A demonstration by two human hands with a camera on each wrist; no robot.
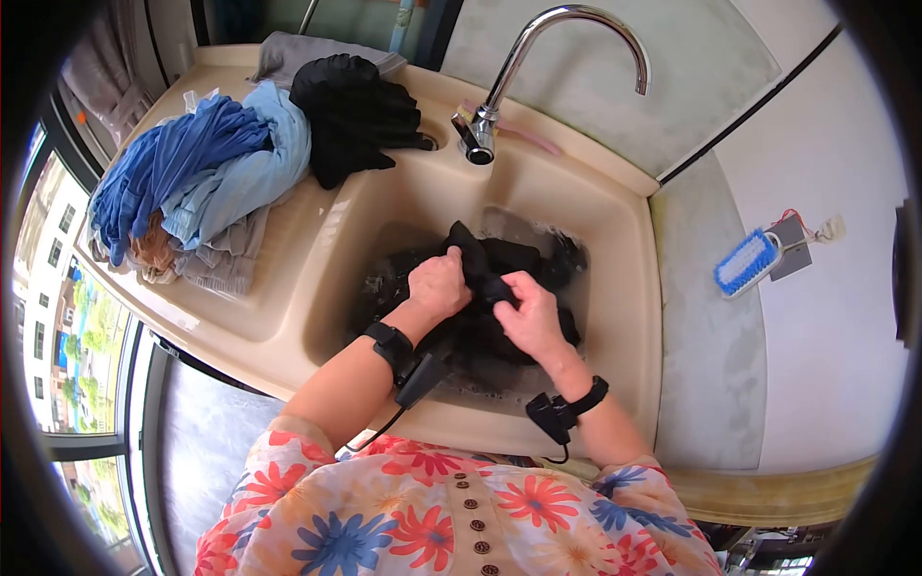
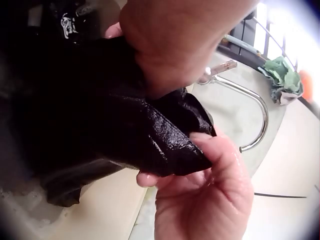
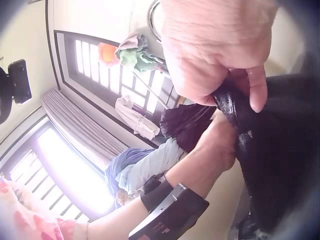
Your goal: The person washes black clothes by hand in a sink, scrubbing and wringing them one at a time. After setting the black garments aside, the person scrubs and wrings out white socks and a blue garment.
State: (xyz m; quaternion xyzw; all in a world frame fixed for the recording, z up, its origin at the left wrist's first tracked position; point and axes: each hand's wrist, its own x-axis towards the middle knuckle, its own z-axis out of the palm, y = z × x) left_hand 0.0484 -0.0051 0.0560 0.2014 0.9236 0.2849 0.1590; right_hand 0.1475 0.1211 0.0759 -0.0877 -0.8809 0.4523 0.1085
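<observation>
Over the sink, both hands hold a wet black garment (image 1: 468,257). My left hand (image 1: 440,285) grips a bunched part, thumb on top. Opposite it, my right hand (image 1: 530,317) pinches the garment's edge between thumb and fingers, and the left wrist view shows that thumb lying along a shiny wet seam. Below the hands, the rest of the dark cloth hangs into murky water (image 1: 504,392) in the basin. In the right wrist view the cloth (image 3: 280,150) drapes down from the fingers, and part of the left hand (image 3: 217,142) is hidden behind it.
A chrome faucet (image 1: 523,58) arches over the back of the beige sink (image 1: 624,288). On the left drainboard lie blue garments (image 1: 182,154), light blue cloth (image 1: 230,197) and a black garment (image 1: 351,110). A blue-and-white brush (image 1: 747,262) hangs on the right wall.
</observation>
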